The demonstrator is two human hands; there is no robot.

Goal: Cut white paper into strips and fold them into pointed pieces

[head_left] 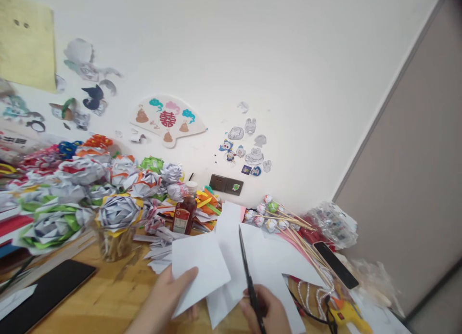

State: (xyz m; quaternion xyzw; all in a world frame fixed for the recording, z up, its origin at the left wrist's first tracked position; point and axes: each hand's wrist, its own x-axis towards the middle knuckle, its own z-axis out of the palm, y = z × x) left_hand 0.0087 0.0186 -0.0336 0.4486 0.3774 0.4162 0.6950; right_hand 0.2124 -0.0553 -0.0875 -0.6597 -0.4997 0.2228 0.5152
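White wall [288,59] at back, covered with cartoon stickers [249,148] and a fan-shaped cutout [168,120]; wooden table [111,295] below, very cluttered. Left hand [164,300] pinches a white paper sheet [198,266] at its lower edge, thumb on top, other fingers hidden under the sheet. Sheet is held up just above the table, centre-bottom of view, overlapping more loose white paper [267,262] behind it. Right hand [269,312] grips scissors [247,276], fingers closed around the handles; blades point up and away, look closed or nearly so, just right of the held sheet, touching or not can't tell. Paper roses [115,211] piled at left, some standing in a glass jar [115,245]. Small bottle with reddish contents [184,213] behind the sheet. Dark tablet [46,293] lies flat at lower left. Skewers with paper buds [285,225] at right, black phone [335,264] beside them, yellow glue gun [348,312] at lower right.
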